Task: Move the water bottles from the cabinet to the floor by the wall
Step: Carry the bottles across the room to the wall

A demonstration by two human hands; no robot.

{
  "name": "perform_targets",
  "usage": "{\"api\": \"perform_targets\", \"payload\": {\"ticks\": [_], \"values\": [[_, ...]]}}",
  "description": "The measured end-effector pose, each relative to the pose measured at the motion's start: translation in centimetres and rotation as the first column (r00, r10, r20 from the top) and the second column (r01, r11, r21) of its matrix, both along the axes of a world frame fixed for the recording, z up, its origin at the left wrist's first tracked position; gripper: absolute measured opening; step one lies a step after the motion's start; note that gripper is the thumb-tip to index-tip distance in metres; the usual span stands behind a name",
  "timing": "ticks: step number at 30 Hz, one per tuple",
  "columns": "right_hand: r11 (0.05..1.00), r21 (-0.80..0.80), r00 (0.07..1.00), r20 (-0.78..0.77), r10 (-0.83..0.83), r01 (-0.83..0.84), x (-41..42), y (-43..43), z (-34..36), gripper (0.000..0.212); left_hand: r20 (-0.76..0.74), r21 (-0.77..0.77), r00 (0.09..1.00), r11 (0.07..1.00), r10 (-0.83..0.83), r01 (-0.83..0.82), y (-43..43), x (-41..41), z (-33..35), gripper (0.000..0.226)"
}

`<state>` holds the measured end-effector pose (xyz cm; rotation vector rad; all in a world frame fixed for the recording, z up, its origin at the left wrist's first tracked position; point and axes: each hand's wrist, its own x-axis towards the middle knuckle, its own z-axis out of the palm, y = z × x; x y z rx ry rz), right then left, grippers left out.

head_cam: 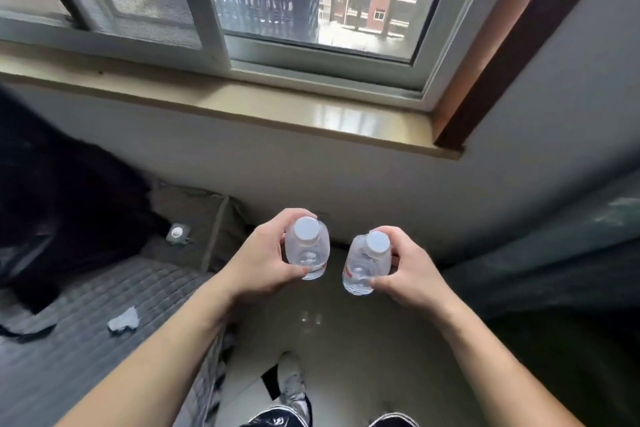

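Two clear plastic water bottles with white caps are held upright in the air, seen from above. My left hand grips the left water bottle around its body. My right hand grips the right water bottle, which tilts slightly. Both bottles hang over the beige floor, close to the white wall under the window. The cabinet is out of view.
A bed with a grey quilted cover and a black garment fills the left. A dark piece of furniture stands on the right. A window sill juts out above. My legs and shoes are below.
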<state>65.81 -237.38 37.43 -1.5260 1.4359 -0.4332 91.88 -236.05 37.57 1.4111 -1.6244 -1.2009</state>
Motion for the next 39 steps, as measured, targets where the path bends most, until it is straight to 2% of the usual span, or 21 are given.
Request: {"api": "perform_targets", "payload": {"ticks": [6,12,20,28,31,36,39], "values": [[0.997,0.068,0.999,-0.017,-0.029,0.03,0.4,-2.5,-4.5,0.059,0.013,0.035,0.999,0.999,-0.035,0.035,-3.4,-0.3,-4.8,0.064],[0.994,0.102,0.999,-0.029,-0.041,0.044,-0.3,-4.4,-12.7,0.055,0.032,0.063,0.999,0.998,-0.01,0.008,-5.2,-2.2,-13.2,0.062],[0.991,0.124,0.997,-0.066,-0.037,0.045,-1.1,-6.2,-29.4,0.061,0.17,0.101,0.984,0.994,-0.048,0.031,-6.9,-3.5,-28.7,0.062],[0.993,0.08,0.993,-0.089,-0.083,0.09,-0.2,-7.9,-48.9,0.063,0.329,0.131,0.941,0.991,-0.078,0.037,-8.5,-4.3,-46.3,0.058],[0.995,0.065,0.993,-0.087,-0.074,0.08,-0.3,-8.5,-55.5,0.062,0.363,0.142,0.93,0.99,-0.052,0.0,-9.1,-4.3,-52.5,0.065],[0.995,0.061,0.992,-0.101,-0.073,0.08,0.2,-9.6,-63.3,0.06,0.413,0.069,0.911,0.998,-0.023,-0.006,-9.8,-4.9,-60.8,0.067],[0.995,0.059,0.992,-0.105,-0.075,0.082,0.5,-10.2,-67.3,0.059,0.396,0.087,0.918,0.996,-0.012,-0.024,-9.8,-5.5,-64.9,0.064]]}}
